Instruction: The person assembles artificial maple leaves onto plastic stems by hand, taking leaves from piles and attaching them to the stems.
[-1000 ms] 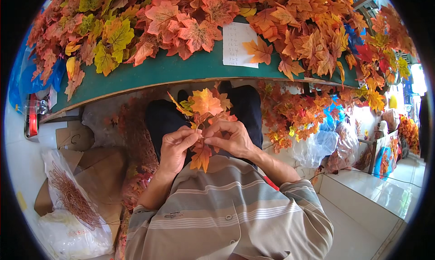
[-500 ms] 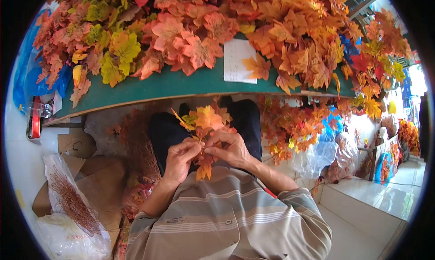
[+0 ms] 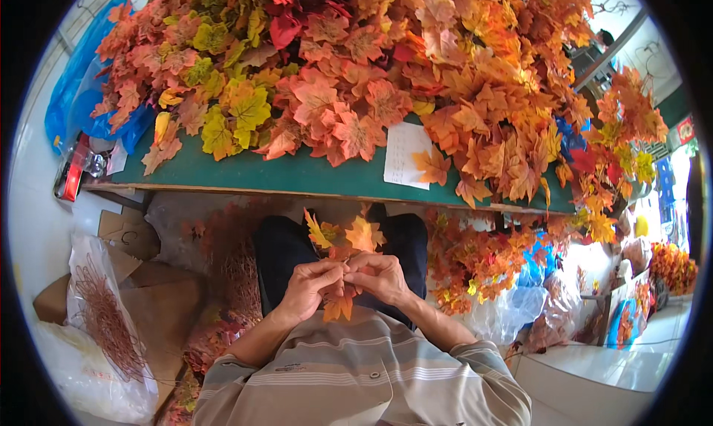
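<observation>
Over my lap I hold a small sprig of artificial maple leaves point(image 3: 364, 235), orange and yellow, with one orange leaf hanging below my fingers. My left hand point(image 3: 310, 288) is closed in a pinch on the sprig's stem. Close against it, my right hand point(image 3: 380, 279) also pinches at the stem, thumb and forefinger together. The fingertips of both hands nearly meet, and the exact point they grip is too small to make out.
A green-topped table point(image 3: 245, 175) spans ahead, heaped with artificial leaves point(image 3: 342, 99). A paper sheet point(image 3: 407, 155) lies at its front edge. At left are a plastic bag point(image 3: 108, 314) of brown stems and cardboard point(image 3: 167, 300); more leaves point(image 3: 475, 266) and clear bags point(image 3: 512, 307) sit at right.
The whole view has shifted, so the table sits lower in the picture. My hands stay together at the sprig, whose upper leaves now spread apart more.
</observation>
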The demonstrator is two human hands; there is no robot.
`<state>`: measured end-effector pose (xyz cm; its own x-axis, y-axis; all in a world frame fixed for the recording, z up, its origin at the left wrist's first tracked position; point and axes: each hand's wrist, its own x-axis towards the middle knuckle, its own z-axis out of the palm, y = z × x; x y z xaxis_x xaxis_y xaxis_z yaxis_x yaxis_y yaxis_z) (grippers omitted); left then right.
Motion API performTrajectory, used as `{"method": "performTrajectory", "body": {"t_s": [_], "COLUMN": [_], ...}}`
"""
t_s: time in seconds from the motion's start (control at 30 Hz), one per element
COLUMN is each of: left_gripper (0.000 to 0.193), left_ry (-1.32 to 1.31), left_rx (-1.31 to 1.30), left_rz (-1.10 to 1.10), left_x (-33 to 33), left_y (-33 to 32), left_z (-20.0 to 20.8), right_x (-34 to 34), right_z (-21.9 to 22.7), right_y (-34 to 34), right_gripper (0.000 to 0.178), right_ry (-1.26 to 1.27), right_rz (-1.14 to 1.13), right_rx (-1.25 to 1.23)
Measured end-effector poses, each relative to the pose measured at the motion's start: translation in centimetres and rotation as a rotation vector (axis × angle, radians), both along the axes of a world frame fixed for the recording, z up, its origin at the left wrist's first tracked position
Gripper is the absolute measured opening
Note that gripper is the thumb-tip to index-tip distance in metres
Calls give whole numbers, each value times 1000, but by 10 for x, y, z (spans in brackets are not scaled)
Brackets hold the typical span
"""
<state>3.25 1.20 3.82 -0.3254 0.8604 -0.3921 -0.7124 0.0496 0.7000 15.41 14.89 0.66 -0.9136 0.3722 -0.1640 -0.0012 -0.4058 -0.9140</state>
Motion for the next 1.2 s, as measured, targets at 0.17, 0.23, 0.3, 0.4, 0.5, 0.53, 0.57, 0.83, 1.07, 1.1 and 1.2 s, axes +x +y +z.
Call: {"method": "performTrajectory", "body": {"t_s": [0.17,0.23,0.3,0.4,0.5,0.53,0.57,0.83,1.07,1.1,1.2], "left_gripper": [18,17,16,16,17,19,19,20,18,18,17], "left_ry": [28,14,52,72,58,59,57,16,-9,-6,-11], "left_rx": [0,-12,-8,-9,-10,-13,-13,-21,-84,-83,-67], "left_rz": [-18,6,7,-3,3,22,7,-52,-16,-20,40], "left_x": [0,0,3,4,6,7,6,2,4,5,8], "left_y": [0,0,-2,-2,0,1,1,1,7,6,5], "left_z": [-1,-3,-10,-12,-11,-10,-10,-8,-18,-21,-22], "right_x": [3,2,2,4,5,6,7,6,4,2,3], "right_z": [-4,2,5,3,3,3,2,3,5,8,8], "right_y": [3,3,1,1,2,2,2,5,10,9,8], "right_gripper": [6,5,4,4,4,4,4,8,7,7,8], "right_ry": [-21,-9,-14,-6,0,-10,-13,48,-32,-4,-58], "right_rz": [27,31,20,4,-6,-11,-26,24,42,34,30], "right_rx": [-17,10,4,8,15,5,5,-32,-81,1,99]}}
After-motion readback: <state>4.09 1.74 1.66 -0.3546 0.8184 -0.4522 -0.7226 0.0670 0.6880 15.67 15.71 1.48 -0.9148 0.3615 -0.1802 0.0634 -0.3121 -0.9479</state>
